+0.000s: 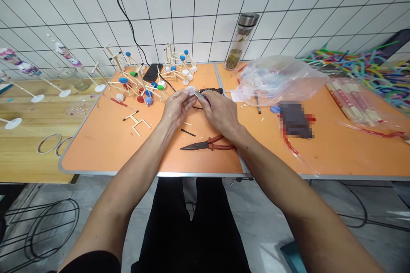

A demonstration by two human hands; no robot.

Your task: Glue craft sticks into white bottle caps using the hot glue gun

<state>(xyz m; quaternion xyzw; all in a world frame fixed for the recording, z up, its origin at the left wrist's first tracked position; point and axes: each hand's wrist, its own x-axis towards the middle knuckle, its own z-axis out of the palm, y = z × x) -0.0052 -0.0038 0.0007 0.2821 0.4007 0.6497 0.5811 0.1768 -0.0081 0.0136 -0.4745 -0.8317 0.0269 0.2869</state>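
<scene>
My left hand (pixel 177 106) is closed, its fingertips pinching a small white plastic disc (pixel 191 90) over the orange table. Close beside it, my right hand (pixel 221 108) is wrapped round a small tool with a grey metal tip (pixel 199 94) that reaches to the disc. Most of this tool is hidden by the fingers, so its kind does not show. Below my hands lie long-nose pliers (pixel 205 145) with red handles and a short black strip (pixel 188 132). To the left is a flat frame of joined wooden sticks (pixel 137 123).
Several stick models with coloured wheels (pixel 141 83) and a black phone (pixel 153 72) stand or lie at the back left. Behind my right hand are a tea bottle (pixel 241 42) and a plastic bag (pixel 278 79). Stick bundles (pixel 354 100) and colourful pipe cleaners (pixel 368 68) lie further right.
</scene>
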